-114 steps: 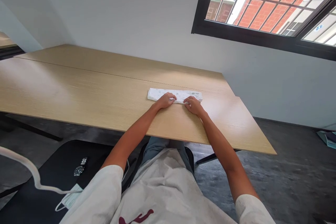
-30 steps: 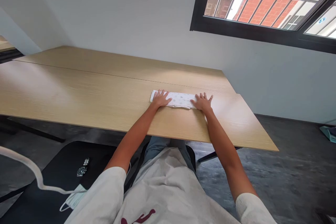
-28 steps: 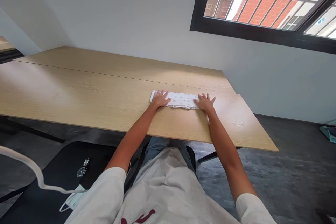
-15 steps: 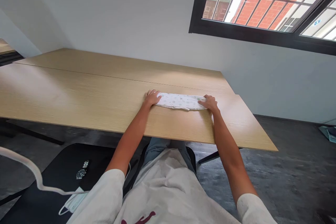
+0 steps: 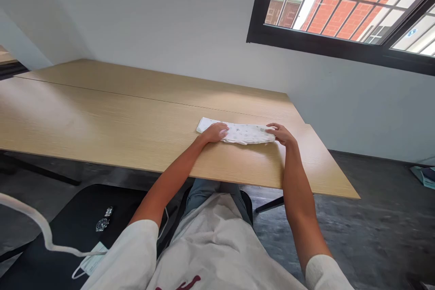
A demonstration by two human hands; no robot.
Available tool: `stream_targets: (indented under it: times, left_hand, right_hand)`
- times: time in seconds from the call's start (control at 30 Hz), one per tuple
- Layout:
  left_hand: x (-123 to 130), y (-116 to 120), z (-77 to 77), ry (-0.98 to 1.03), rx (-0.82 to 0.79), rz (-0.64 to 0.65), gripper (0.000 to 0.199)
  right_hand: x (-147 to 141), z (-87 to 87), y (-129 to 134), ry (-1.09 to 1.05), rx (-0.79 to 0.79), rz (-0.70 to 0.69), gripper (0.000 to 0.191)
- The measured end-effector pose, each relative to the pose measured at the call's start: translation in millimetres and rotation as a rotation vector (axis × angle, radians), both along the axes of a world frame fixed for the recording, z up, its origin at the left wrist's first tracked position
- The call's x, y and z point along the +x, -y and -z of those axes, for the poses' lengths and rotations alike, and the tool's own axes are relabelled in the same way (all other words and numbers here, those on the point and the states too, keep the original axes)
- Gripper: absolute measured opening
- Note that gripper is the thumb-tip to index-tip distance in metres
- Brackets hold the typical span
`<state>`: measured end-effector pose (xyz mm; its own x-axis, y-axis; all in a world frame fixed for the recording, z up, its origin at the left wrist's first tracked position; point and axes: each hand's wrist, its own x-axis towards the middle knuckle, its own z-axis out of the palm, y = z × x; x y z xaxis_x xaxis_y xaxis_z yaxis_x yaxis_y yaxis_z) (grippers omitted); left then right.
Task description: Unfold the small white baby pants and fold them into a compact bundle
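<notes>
**On the bench: both hands at a folded printed cloth**

Near the right end of the light wooden bench [image 5: 102, 118], a white cloth with a small printed pattern [image 5: 243, 132] lies folded into a long, narrow strip, running left to right. It sits just on the near side of the seam that crosses the bench top, close to the bench's right edge.

The left hand [image 5: 214, 132] rests on the cloth a little in from its left end, fingers curled and pressing down, so that a short corner of cloth shows beyond it. The right hand [image 5: 281, 134] is at the cloth's right end, fingers bent and closed on the edge of the fabric; whether it has lifted that end off the bench cannot be told. Both forearms reach out over the near edge of the bench.

Left of the person and below bench level, a black seat [image 5: 61, 222] carries a wristwatch [image 5: 103, 219], with a face mask [image 5: 89, 263] just nearer to the camera. A white strap [image 5: 30, 217] curves across that side. Above and to the right of the bench, a black-framed window [image 5: 340, 9] with bars looks onto a red brick wall.
</notes>
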<state>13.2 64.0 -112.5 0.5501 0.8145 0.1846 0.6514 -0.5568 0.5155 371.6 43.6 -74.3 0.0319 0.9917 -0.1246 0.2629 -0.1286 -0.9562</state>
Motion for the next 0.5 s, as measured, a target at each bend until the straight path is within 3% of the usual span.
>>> stream_targets:
  times: [0.13, 0.3, 0.4, 0.5]
  left_hand:
    - [2, 0, -6.5, 0.340, -0.239, -0.005, 0.034]
    - [1, 1, -15.9, 0.688, -0.772, -0.042, 0.031]
    - [-4, 1, -19.2, 0.778, -0.974, -0.120, 0.033]
    - [-10, 0, -22.4, 0.809, -1.070, -0.121, 0.053]
  right_hand:
    - [21, -0.8, 1, -0.254, 0.039, 0.137, 0.037]
    - [30, -5.9, -4, -0.364, 0.192, 0.284, 0.030]
    - [3, -12.9, -7, -0.315, 0.285, 0.316, 0.031]
    - [-44, -17.5, -5, -0.279, 0.370, 0.111, 0.039]
